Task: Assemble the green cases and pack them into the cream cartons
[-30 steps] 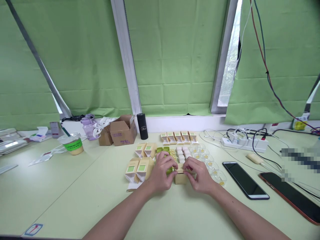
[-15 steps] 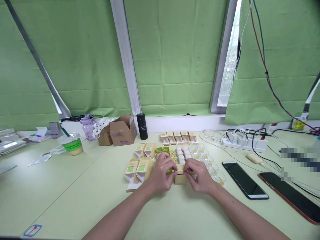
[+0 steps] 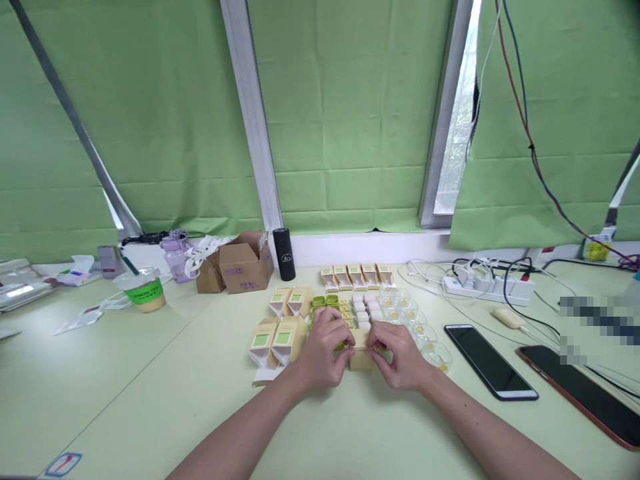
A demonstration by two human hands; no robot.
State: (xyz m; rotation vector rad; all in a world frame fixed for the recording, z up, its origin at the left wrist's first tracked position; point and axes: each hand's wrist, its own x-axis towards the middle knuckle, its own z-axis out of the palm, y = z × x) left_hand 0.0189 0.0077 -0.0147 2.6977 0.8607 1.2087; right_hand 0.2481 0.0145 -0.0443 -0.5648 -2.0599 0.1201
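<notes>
A small tan cardboard box [image 3: 361, 359] stands on the table in front of me, between my two hands. My left hand [image 3: 326, 350] is closed, its thumb and fingertips pinching the left end of the box's top front edge. At the right end of that edge my right hand [image 3: 396, 353] pinches in the same way. Left of my left hand are open tan boxes with green labels [image 3: 284, 339]. Green square cups [image 3: 326, 301] are partly hidden behind that hand. Small white and pink pieces [image 3: 361, 307] and clear plastic cups [image 3: 423, 330] stand behind the box and the right hand.
More open boxes [image 3: 356, 277] stand in a row at the back. A black cylinder [image 3: 285, 255], a brown carton [image 3: 246, 265] and a drink cup [image 3: 145, 291] are farther left. Two phones [image 3: 490, 360] lie at the right, before a power strip [image 3: 490, 288] with tangled cables.
The dark gap under the box's top front edge has narrowed as the lid sits closer to the front wall. Both hands stay in nearly the same place.
</notes>
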